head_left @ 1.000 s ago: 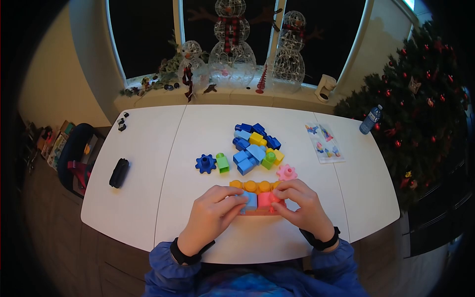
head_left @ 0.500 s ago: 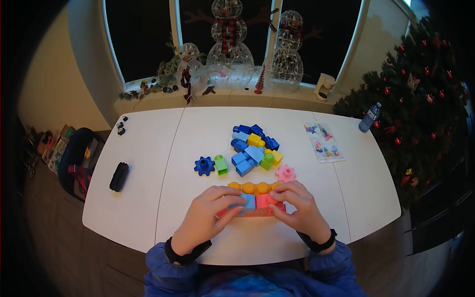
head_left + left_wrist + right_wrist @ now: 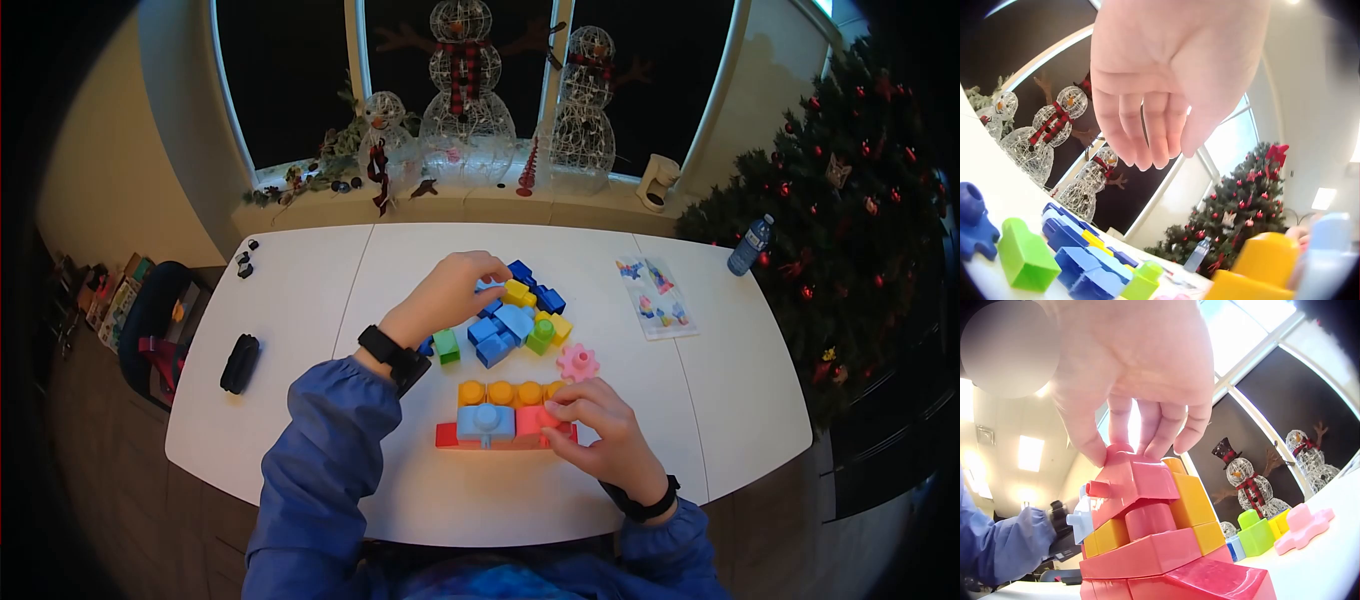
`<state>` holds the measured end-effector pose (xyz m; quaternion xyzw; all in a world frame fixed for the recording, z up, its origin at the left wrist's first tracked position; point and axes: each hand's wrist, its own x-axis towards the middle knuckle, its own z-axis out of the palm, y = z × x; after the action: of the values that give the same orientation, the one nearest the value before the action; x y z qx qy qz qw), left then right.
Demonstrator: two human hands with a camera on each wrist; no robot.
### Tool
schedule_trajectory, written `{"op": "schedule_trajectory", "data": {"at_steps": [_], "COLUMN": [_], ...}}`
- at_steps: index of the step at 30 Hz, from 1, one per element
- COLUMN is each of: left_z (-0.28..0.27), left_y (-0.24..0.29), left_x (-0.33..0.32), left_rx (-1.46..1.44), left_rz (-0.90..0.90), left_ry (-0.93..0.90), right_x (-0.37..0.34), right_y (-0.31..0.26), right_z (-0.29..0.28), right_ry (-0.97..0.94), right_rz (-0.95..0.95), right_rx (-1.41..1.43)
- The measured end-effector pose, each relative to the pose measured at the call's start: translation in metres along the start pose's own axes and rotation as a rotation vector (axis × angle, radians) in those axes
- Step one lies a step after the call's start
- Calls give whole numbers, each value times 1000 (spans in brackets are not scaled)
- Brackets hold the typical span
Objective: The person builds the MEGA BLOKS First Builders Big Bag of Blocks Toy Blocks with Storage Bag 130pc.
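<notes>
My right hand (image 3: 606, 433) pinches the stud of a pink block (image 3: 530, 425) on the built stack. In the right wrist view, thumb and fingers of the hand (image 3: 1141, 375) grip the top of that pink piece (image 3: 1129, 481). Beside it on the stack sits a light blue block (image 3: 486, 421), with a row of orange studs (image 3: 500, 393) behind and red pieces (image 3: 447, 436) below. My left hand (image 3: 450, 292) is over the left side of the loose block pile (image 3: 515, 320); in the left wrist view the hand (image 3: 1154, 81) has loosely bent fingers and holds nothing.
A green block (image 3: 446, 346) stands left of the pile, with a dark blue gear piece (image 3: 974, 225) beside it. A pink gear piece (image 3: 578, 362) lies behind the stack. Farther off are a picture sheet (image 3: 657, 298), a bottle (image 3: 750, 245) and a black case (image 3: 240, 363).
My left hand has let go of the light blue block and moved forward to the pile, uncovering the stack's left part. The right hand stays at the pink block.
</notes>
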<state>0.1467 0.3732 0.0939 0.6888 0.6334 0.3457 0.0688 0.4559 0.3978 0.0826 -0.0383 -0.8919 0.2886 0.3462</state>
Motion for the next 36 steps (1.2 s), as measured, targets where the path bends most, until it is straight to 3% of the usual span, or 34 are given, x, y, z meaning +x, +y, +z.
{"op": "schedule_trajectory", "data": {"at_steps": [2, 8, 17, 23, 27, 30, 36], "left_z": [23, 61, 58, 1, -45, -48, -20], "left_y": [-23, -44, -44, -4, 61, 66, 70], "left_x": [22, 53, 67, 40, -20, -73, -128], "left_rx": [186, 405, 456, 52, -228, -369, -500], "left_rz": [169, 36, -22, 24, -92, -81, -155], "left_ry": [-78, -303, -390, -52, 37, 121, 82], "right_x": [1, -1, 1, 0, 0, 1, 0], "right_y": [-2, 0, 4, 6, 6, 5, 5], "right_z": [-1, -1, -1, 0, 0, 1, 2], "right_ry": [-5, -24, -29, -24, -24, -14, -1], "right_rz": [9, 40, 30, 23, 12, 13, 9], "right_rx": [2, 28, 50, 62, 47, 56, 43]}}
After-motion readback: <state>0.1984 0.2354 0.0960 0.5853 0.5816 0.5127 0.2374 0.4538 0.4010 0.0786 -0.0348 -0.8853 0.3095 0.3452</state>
